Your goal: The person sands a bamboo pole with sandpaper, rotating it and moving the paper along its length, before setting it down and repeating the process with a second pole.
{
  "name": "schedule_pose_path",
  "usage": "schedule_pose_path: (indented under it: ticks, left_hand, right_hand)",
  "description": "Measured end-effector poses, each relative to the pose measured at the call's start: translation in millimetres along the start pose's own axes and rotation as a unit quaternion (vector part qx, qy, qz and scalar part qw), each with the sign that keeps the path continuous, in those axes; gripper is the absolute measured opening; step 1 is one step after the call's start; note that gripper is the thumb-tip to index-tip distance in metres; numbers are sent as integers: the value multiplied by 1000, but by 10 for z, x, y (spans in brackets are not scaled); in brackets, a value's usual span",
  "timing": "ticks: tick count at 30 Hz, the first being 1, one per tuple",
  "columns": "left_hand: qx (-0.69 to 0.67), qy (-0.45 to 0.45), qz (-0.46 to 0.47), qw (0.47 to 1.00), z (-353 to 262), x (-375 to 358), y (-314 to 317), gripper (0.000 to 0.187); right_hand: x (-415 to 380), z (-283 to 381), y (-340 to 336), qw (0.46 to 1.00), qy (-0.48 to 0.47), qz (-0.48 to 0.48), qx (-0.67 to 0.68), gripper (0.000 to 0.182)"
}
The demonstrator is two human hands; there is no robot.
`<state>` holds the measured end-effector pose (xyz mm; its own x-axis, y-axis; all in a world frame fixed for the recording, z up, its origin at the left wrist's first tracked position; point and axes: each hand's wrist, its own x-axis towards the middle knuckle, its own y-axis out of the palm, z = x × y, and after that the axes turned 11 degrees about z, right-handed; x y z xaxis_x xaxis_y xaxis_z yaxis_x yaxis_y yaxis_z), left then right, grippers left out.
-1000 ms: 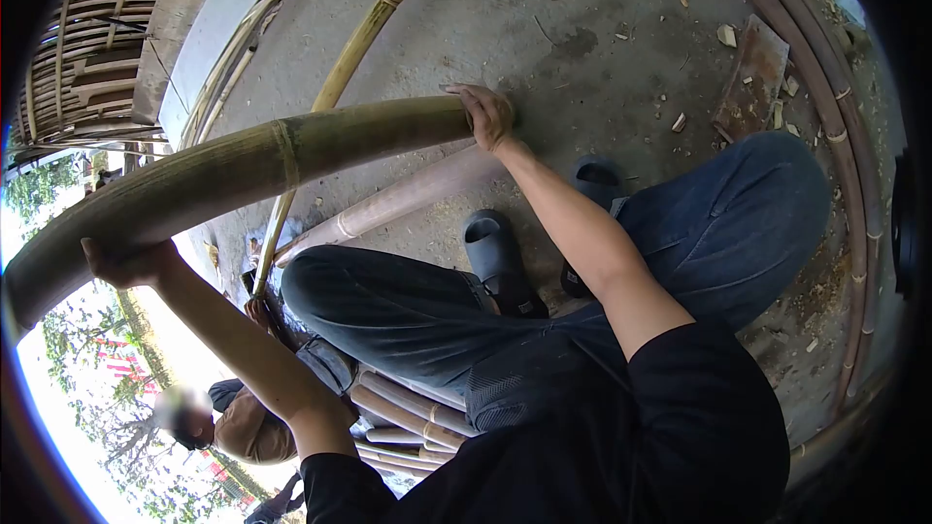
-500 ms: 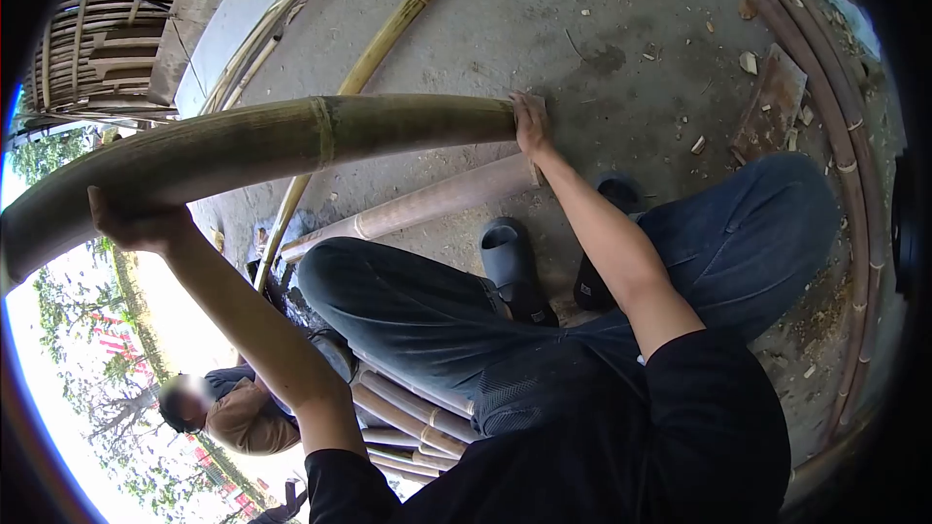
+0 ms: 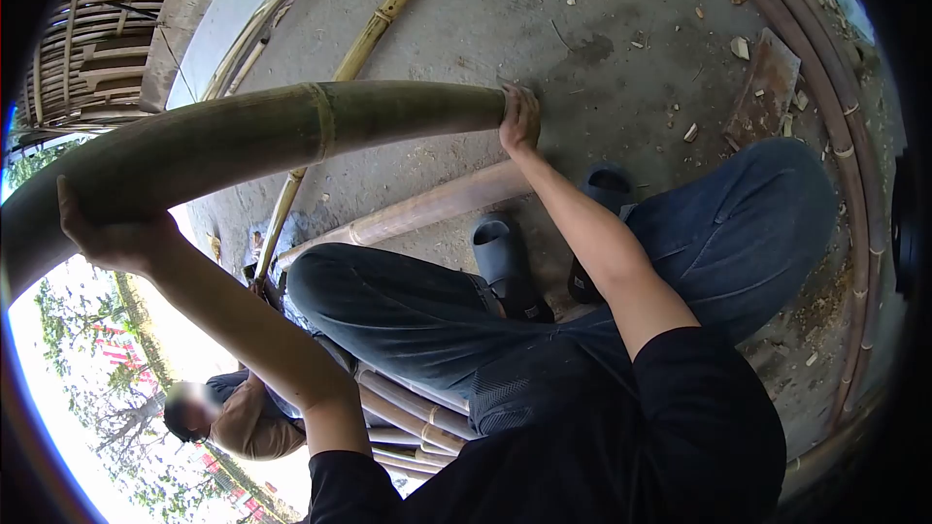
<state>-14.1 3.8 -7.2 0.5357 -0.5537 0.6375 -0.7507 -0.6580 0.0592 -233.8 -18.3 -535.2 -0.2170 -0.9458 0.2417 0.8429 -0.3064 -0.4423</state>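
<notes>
A thick green-brown bamboo pole (image 3: 243, 131) spans the upper left of the head view, with a pale node ring near its middle. Its left part rests in my left hand (image 3: 121, 233), which cups it from below with the thumb up along its side. My right hand (image 3: 519, 121) is closed over the pole's right end. Beneath the pole, on the concrete floor, lies a lighter bamboo piece (image 3: 437, 202). A thin yellow bamboo pole (image 3: 374, 31) passes behind the held one.
Long brown bamboo poles (image 3: 843, 136) and a flat rusty plate (image 3: 762, 87) lie at the right. More bamboo pieces (image 3: 417, 412) are beside my body. A co-worker (image 3: 248, 417) crouches at the lower left. Wood chips dot the floor (image 3: 621, 68).
Both hands and the held pole have shifted slightly left in view. The right end is a little higher in the picture. The surroundings have also shifted slightly.
</notes>
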Motion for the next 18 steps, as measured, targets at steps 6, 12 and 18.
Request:
schedule_pose_path:
  ticks: [6,12,18]
  left_hand:
    - [45,25,-36,998,-86,-56,299,72]
    - [73,10,-41,996,-119,-17,551,105]
    - [34,41,26,998,-90,28,589,106]
  right_hand:
    - [360,1752,-361,970,-121,-35,209,49]
    - [696,3370,-831,928,-257,-115,244,39]
    - [408,2106,-458,958,-159,-120,207,47]
